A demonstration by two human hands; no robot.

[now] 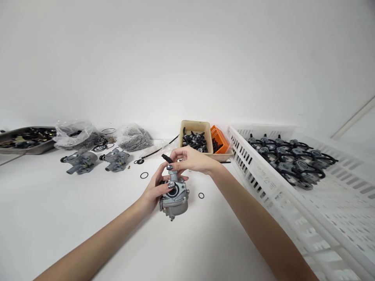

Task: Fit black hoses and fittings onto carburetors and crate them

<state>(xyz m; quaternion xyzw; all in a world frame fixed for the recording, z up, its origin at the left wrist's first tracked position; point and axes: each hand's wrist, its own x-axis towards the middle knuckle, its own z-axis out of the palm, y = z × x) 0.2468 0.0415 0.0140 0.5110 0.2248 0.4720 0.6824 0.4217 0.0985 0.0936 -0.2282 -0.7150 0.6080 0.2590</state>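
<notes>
A grey metal carburetor [175,203] is held upright over the white table, its round bore facing me. My left hand [154,187] is closed around its left side, the thumb lying by the bore. At the carburetor's top, my right hand [189,160] pinches a black-tipped cap [166,158] that sits on the upright neck. Whether the cap is screwed down I cannot tell. One black O-ring [201,195] lies just right of the carburetor, and another ring [144,175] lies to its left.
Two more carburetors [80,160] stand at the left, before plastic bags of small parts [133,137] and a metal tray [43,148]. A beige bin [182,124] and an orange basket [225,146] hold black-tipped parts. The white crate [272,187] at right holds several carburetors [293,156].
</notes>
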